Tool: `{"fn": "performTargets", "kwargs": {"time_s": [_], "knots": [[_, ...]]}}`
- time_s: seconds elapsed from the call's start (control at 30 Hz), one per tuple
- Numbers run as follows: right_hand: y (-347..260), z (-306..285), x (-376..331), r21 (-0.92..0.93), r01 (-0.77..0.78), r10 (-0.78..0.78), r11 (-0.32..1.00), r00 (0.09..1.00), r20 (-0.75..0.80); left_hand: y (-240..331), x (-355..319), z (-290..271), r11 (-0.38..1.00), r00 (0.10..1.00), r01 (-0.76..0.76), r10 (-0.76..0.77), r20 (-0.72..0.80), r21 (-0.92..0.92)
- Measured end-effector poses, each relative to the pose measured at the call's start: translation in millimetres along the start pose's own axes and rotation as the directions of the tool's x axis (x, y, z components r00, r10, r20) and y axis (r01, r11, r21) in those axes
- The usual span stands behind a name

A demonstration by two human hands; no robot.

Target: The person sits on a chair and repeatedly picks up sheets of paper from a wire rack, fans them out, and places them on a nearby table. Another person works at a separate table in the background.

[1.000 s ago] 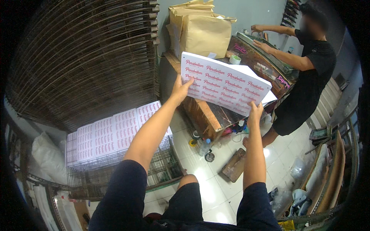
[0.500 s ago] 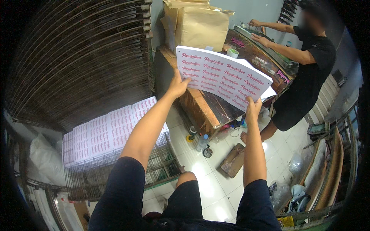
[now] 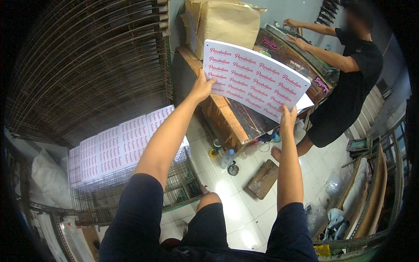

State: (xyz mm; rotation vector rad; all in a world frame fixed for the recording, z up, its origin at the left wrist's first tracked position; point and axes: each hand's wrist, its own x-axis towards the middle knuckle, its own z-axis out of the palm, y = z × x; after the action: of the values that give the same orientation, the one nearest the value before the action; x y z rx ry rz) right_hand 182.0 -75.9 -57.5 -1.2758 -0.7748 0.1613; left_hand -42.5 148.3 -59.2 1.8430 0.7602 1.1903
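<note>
A stack of white printed sheets (image 3: pixel 255 78) with rows of red lettering is held up in front of me, tilted and slightly bowed. My left hand (image 3: pixel 203 87) grips its left edge, thumb on the front face. At the lower right corner my right hand (image 3: pixel 287 118) is closed on the same stack, thumb also in front. The fingers behind the paper are hidden. Beneath and behind the stack is a dark-topped wooden table (image 3: pixel 248 118); more white paper (image 3: pixel 304 104) shows past the stack's right edge.
Similar printed sheets (image 3: pixel 111 142) lie on wire drying racks (image 3: pixel 131 177) at left, with raised racks (image 3: pixel 91 65) above. A brown-paper-wrapped bundle (image 3: pixel 227 26) stands on the table. At right, a person (image 3: pixel 349 78) works over a frame. A wooden block (image 3: pixel 262 179) and bottle (image 3: pixel 227 158) occupy the floor.
Both hands have raised the sheet stack slightly, and it has shifted a little to the right. My grip looks the same. The other person's hands have barely moved.
</note>
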Motion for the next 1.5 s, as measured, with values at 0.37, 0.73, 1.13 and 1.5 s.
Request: {"fn": "performTargets", "kwargs": {"time_s": [0.37, 0.73, 1.13, 1.5], "knots": [[6.6, 1.5, 0.7, 0.034, 0.045, -0.045, 0.998, 0.999, -0.007, -17.6, 0.8, 1.5, 0.996, 1.000, -0.018, 0.017, -0.019, -0.090], [1.1, -19.8, 11.6, -0.096, 0.106, -0.076, 0.990, 0.959, 0.274, -20.7, -5.5, 9.2, 0.989, 0.986, -0.131, 0.123, -0.112, -0.063], [-20.3, -36.0, -87.6, 0.388, -0.376, 0.316, 0.841, 0.925, 0.213, 106.5, 31.0, -3.9, 0.742, 0.927, -0.200, -0.068, 0.369, 0.639], [-14.7, 13.9, -106.9, 0.598, -0.514, 0.458, 0.615, 0.850, 0.260, 138.8, -13.4, -39.7, 0.684, 0.907, -0.396, 0.395, 0.146, 0.613]]}}
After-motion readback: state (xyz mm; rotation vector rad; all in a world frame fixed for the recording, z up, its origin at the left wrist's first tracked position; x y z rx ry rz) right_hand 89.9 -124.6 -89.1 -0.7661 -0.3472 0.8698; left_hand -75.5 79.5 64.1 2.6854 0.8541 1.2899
